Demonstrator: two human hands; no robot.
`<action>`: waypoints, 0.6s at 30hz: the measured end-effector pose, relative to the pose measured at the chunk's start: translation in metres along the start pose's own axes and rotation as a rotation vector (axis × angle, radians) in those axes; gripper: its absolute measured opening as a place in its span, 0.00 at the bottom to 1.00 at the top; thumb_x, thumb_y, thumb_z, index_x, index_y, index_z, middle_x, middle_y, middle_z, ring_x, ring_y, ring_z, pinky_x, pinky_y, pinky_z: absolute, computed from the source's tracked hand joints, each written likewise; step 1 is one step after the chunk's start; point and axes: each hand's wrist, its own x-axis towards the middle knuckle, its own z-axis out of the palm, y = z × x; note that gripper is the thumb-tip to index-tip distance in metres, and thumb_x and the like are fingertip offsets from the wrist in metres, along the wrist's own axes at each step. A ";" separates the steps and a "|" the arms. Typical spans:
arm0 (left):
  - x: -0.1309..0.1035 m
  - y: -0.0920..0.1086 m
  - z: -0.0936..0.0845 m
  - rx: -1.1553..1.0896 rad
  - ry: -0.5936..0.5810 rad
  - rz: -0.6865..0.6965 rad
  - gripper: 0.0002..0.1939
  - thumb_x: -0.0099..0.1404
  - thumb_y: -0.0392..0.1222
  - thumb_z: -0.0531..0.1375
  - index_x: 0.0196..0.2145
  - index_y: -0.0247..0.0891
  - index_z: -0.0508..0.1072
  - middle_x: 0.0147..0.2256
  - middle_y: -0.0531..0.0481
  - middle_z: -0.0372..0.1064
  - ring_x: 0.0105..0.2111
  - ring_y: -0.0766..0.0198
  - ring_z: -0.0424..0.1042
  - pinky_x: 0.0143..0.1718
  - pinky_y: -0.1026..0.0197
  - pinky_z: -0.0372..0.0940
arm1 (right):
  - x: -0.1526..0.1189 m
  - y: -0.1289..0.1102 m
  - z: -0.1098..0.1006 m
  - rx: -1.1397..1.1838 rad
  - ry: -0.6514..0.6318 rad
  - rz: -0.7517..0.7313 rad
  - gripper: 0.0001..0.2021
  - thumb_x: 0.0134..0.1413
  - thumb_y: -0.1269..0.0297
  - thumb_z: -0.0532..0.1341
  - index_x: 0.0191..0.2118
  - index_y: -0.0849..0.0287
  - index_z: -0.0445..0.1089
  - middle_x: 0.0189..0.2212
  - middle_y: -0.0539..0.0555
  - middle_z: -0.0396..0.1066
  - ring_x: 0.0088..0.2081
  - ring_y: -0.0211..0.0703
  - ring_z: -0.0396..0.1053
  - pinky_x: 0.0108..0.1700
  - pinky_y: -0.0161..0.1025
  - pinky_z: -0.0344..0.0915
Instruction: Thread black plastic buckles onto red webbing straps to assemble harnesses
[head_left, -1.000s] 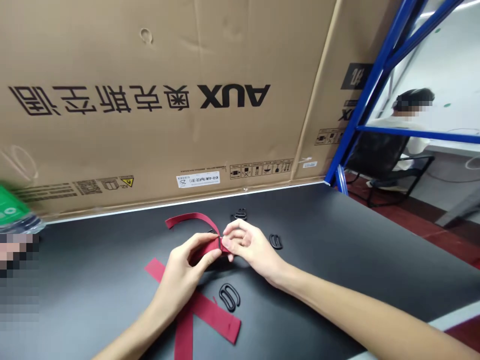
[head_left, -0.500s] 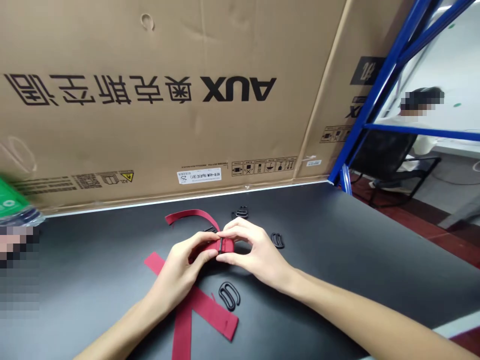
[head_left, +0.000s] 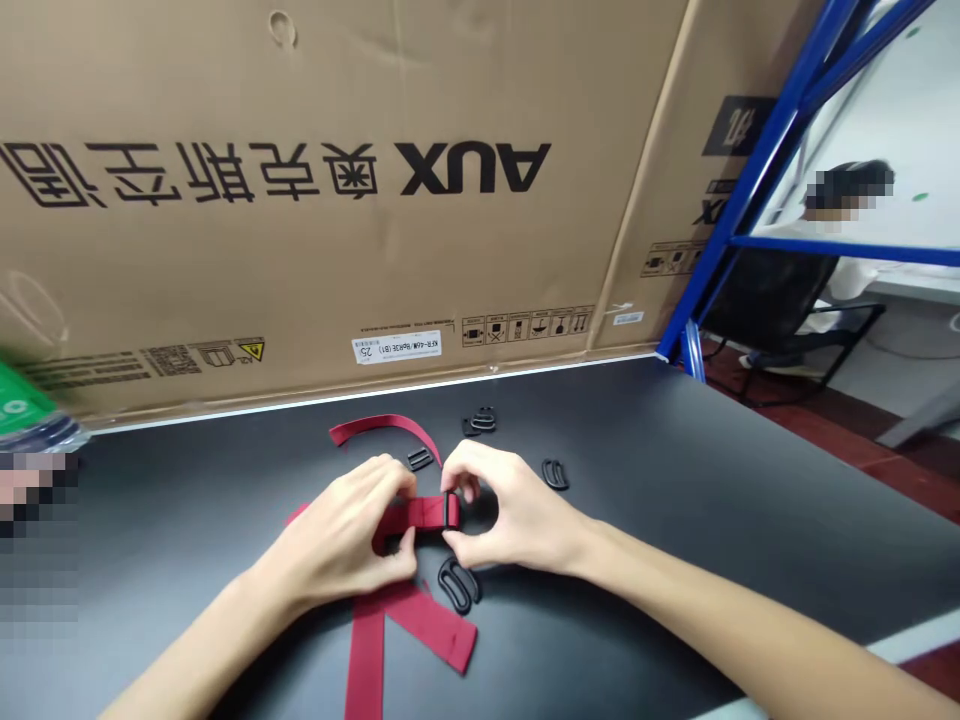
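Observation:
My left hand (head_left: 349, 530) is closed on a red webbing strap (head_left: 429, 513), its thumb and fingers on the strap's two edges. The strap runs through a black slider buckle (head_left: 448, 510). Thumb and fingers of my right hand (head_left: 517, 510) pinch the buckle at its two ends. Just below lies a black hook (head_left: 458, 585), by a flat crossing piece of the strap (head_left: 431, 622). Another black slider (head_left: 420, 459) rests behind the hands, near a curved red strap end (head_left: 382, 422). How the strap pieces join is partly hidden by my left hand.
More black hooks lie on the dark table (head_left: 675, 520), one piece (head_left: 555, 474) right of my hand and others (head_left: 484, 420) behind it. A large cardboard box (head_left: 337, 260) walls the back. A blue metal frame (head_left: 739, 225) stands right; a person (head_left: 847, 230) sits beyond.
My left hand has moved left and down along the strap, exposing a flat stretch of it. My right hand now grips the buckle's ends. The slider behind has come into view.

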 end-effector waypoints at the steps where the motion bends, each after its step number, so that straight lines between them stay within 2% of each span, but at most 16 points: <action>1: 0.000 -0.002 -0.002 0.011 -0.002 -0.007 0.04 0.57 0.36 0.51 0.32 0.41 0.63 0.28 0.51 0.66 0.27 0.62 0.67 0.29 0.61 0.64 | 0.001 0.000 -0.002 -0.011 0.005 0.006 0.14 0.38 0.76 0.67 0.33 0.57 0.65 0.30 0.47 0.63 0.30 0.37 0.61 0.32 0.34 0.63; 5: -0.001 -0.007 -0.006 0.036 -0.028 -0.010 0.05 0.60 0.37 0.51 0.35 0.40 0.65 0.31 0.49 0.69 0.30 0.60 0.68 0.33 0.60 0.65 | 0.002 0.002 -0.008 -0.080 -0.017 0.010 0.13 0.41 0.75 0.66 0.34 0.56 0.65 0.33 0.49 0.65 0.34 0.40 0.64 0.37 0.38 0.65; 8: -0.002 -0.008 -0.002 0.069 -0.080 0.042 0.07 0.64 0.39 0.51 0.35 0.39 0.67 0.31 0.48 0.71 0.30 0.59 0.69 0.34 0.58 0.64 | 0.002 0.005 -0.008 -0.140 -0.063 0.032 0.13 0.43 0.76 0.64 0.36 0.56 0.66 0.35 0.51 0.67 0.36 0.42 0.66 0.40 0.40 0.66; 12: 0.004 -0.008 0.005 0.085 -0.120 0.041 0.11 0.68 0.42 0.50 0.39 0.37 0.70 0.34 0.45 0.73 0.33 0.56 0.71 0.37 0.56 0.65 | 0.002 0.010 -0.007 -0.196 -0.087 0.039 0.12 0.47 0.75 0.63 0.40 0.57 0.68 0.38 0.53 0.69 0.39 0.45 0.68 0.44 0.43 0.68; 15: 0.004 -0.002 0.004 0.135 -0.120 0.054 0.14 0.70 0.38 0.47 0.41 0.36 0.71 0.37 0.43 0.74 0.37 0.54 0.73 0.39 0.53 0.66 | 0.002 0.011 -0.008 -0.203 -0.109 0.028 0.15 0.50 0.75 0.62 0.45 0.59 0.69 0.42 0.57 0.69 0.43 0.48 0.69 0.48 0.47 0.68; 18: -0.018 0.017 -0.003 0.168 -0.060 0.019 0.19 0.69 0.30 0.44 0.48 0.37 0.71 0.48 0.41 0.73 0.46 0.51 0.71 0.46 0.50 0.67 | 0.003 0.011 -0.008 -0.185 -0.138 -0.005 0.19 0.50 0.76 0.61 0.50 0.59 0.68 0.47 0.59 0.68 0.49 0.50 0.68 0.53 0.50 0.66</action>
